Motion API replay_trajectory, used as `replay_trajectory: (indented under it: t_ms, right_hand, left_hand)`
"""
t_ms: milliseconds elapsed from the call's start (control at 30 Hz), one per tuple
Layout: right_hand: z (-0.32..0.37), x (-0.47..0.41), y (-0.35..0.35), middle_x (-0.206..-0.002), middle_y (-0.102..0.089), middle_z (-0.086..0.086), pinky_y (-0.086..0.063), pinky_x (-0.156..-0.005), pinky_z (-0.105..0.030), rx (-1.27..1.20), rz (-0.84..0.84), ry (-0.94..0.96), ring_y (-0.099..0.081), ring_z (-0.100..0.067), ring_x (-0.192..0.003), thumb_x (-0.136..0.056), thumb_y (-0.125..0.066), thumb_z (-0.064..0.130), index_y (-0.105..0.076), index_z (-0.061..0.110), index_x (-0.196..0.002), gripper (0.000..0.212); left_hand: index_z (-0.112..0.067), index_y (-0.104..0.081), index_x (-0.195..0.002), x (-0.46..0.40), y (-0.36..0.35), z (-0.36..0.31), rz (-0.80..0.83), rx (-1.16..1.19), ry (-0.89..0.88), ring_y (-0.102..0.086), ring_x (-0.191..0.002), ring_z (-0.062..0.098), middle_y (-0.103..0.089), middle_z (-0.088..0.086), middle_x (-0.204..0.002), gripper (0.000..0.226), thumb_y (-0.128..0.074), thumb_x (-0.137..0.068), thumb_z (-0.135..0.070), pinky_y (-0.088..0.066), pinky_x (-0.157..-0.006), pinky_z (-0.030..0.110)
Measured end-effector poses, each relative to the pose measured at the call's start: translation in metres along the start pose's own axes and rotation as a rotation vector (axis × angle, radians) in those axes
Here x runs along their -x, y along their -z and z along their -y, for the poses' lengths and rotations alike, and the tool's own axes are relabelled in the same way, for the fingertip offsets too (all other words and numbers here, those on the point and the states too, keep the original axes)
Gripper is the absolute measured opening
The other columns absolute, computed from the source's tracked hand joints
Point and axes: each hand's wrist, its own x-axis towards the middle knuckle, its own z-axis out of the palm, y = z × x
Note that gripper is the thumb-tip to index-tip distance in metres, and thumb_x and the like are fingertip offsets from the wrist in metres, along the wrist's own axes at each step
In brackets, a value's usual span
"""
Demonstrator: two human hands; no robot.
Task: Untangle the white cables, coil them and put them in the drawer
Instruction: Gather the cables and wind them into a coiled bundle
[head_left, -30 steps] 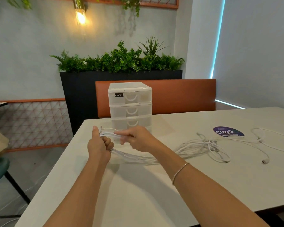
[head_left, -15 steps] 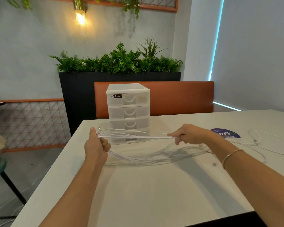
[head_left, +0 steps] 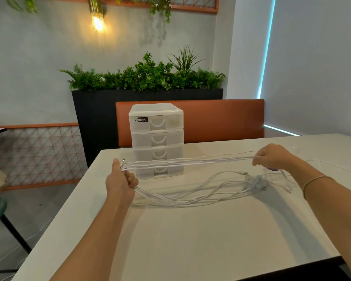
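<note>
White cables (head_left: 190, 162) run as taut strands above the table (head_left: 190, 240), spanning from the left hand (head_left: 121, 182) at 9 o'clock to the right hand (head_left: 273, 157) at 3 o'clock. Left hand: fist closed round the bundle, thumb upward, one plug tip protruding above it. Right hand: fingers pinching the strands' far end. Slack loops sag beneath onto the table, partly blurred toward 3 o'clock. Drawer unit (head_left: 157, 139) stands at 12 o'clock behind the cables, all four drawers closed.
</note>
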Motion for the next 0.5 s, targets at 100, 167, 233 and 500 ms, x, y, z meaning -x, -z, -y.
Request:
replay_trajectory:
  t_ms: [100,167,233,500]
  right_hand:
    - [-0.007,-0.003,-0.002,-0.095,-0.066,-0.005,-0.042,-0.083,-0.033,-0.048,0.003,-0.081,-0.053,-0.021,-0.089,-0.085,-0.059,0.044,-0.072,0.017,-0.073,0.032]
    - [-0.009,0.000,-0.003,-0.089,-0.061,-0.002,-0.041,-0.095,-0.040,-0.027,0.042,-0.133,-0.053,-0.022,-0.092,-0.084,-0.054,0.058,-0.067,0.018,-0.065,0.046]
    - [-0.010,0.004,-0.005,-0.092,-0.060,-0.004,-0.038,-0.098,-0.040,0.044,0.076,-0.142,-0.053,-0.024,-0.097,-0.087,-0.047,0.060,-0.065,0.013,-0.069,0.054]
    - [-0.071,-0.010,-0.011,-0.103,-0.063,-0.011,-0.044,-0.093,-0.042,0.145,-0.004,-0.276,-0.055,-0.031,-0.097,-0.096,-0.042,0.041,-0.058,0.012,-0.093,0.033]
  left_hand:
    - [-0.016,-0.033,-0.061,-0.002,0.001,-0.002,-0.001,0.018,-0.002,-0.021,-0.029,0.007,-0.026,-0.007,-0.034,0.043,-0.046,-0.097,-0.037,-0.018,-0.033,0.014]
    - [-0.016,-0.033,-0.061,-0.001,0.002,-0.001,0.003,0.024,-0.003,-0.020,-0.029,0.007,-0.025,-0.007,-0.034,0.044,-0.046,-0.097,-0.037,-0.017,-0.033,0.014]
    - [-0.016,-0.032,-0.060,-0.001,0.002,-0.001,0.003,0.029,-0.003,-0.020,-0.029,0.007,-0.025,-0.007,-0.034,0.044,-0.046,-0.097,-0.037,-0.017,-0.032,0.014]
    - [-0.017,-0.024,-0.058,-0.009,0.010,-0.007,-0.001,0.085,-0.022,-0.017,-0.031,0.008,-0.022,-0.007,-0.036,0.049,-0.043,-0.098,-0.038,-0.014,-0.033,0.018]
